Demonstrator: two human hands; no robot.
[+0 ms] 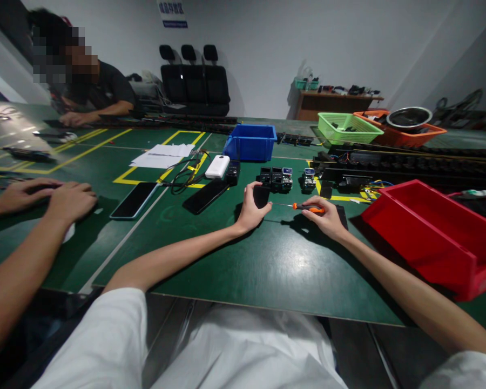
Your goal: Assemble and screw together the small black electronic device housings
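My left hand (251,209) grips a small black block-shaped part (261,196) between thumb and fingers, just above the green table. In my right hand (326,217) is a screwdriver (308,207) with an orange and black handle. Its thin shaft points left, and the tip ends close to my left thumb and the black part; I cannot tell whether it touches. Behind my hands stand several small black modules (276,178) with bare circuit boards. Another such module (308,179) sits a little to their right. Under my right wrist lies a flat dark piece (342,216), partly hidden.
A red bin (425,237) stands close at the right, a blue bin (251,142) behind. Phones (135,200), a white power bank (217,166) and cables lie left. Co-workers' hands (71,202) work at the far left. Long black rails (389,167) and a green basket (348,128) are back right.
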